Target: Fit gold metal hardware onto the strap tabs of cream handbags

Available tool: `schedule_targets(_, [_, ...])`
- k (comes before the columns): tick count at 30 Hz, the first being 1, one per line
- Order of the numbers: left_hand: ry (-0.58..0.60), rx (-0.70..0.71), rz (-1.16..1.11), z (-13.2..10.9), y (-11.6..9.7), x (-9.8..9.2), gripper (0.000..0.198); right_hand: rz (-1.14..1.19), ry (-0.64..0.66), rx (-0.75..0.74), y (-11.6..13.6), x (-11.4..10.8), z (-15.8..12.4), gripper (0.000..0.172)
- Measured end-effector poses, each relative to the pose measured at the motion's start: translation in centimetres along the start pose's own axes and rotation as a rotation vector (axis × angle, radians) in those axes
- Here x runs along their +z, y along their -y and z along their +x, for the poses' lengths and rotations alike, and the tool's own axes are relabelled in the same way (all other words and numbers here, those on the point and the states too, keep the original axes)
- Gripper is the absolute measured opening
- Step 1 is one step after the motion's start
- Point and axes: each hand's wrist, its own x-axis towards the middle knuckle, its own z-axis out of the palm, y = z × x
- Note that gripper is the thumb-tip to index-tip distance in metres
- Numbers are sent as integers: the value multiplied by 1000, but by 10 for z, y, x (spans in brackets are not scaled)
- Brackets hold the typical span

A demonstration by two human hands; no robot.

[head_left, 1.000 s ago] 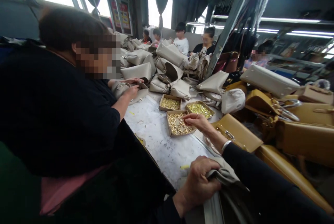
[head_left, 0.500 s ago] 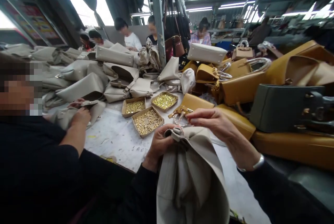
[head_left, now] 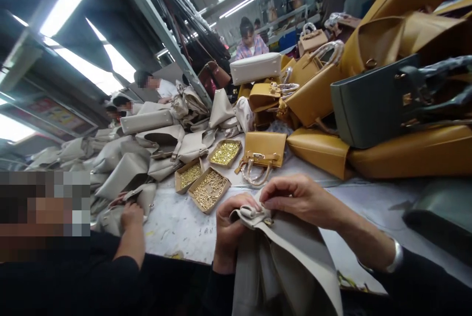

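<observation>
A light grey leather handbag (head_left: 309,257) hangs open in front of me, its lower end cut off by the frame. My left hand (head_left: 229,227) is closed around its upper edge, at a folded strap tab (head_left: 252,214). Close by, my right hand (head_left: 300,200) has its thumb and fingers pinched together against the bag's rim; whatever sits between the fingertips is hidden. A small gold fitting (head_left: 271,221) shows on the bag just below them. Beyond my hands lie shallow trays of gold hardware, the nearest tray (head_left: 209,189) holding small gold studs.
Unfinished grey bags (head_left: 125,173) pile up on the left of the white worktable (head_left: 177,227). Mustard handbags (head_left: 263,146) and a dark green bag (head_left: 368,104) crowd the right. A co-worker's hand (head_left: 132,215) handles a grey bag at my left. Others sit farther back.
My right hand has come down to the bag's rim, its fingertips now against the leather. The view has tilted and turned to the right. My left hand keeps its hold.
</observation>
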Motion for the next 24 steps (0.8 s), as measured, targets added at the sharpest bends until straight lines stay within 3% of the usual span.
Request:
schedule_targets(7, [-17, 131, 419, -5, -29, 12, 9, 77, 34, -18, 4, 1, -2, 16])
schedule_targets(12, [111, 379, 731, -15, -44, 25, 17, -71, 43, -119, 6, -1, -15, 16])
schedule_targets(16, [189, 521, 810, -21, -51, 32, 23, -145, 49, -149, 15, -2, -28, 15])
schedule_targets(21, [227, 577, 837, -28, -57, 32, 22, -341, 35, -245, 25, 4, -45, 10])
schedule_targets(24, [179, 548, 846, -35, -59, 31, 19, -395, 55, -343, 25, 12, -56, 11])
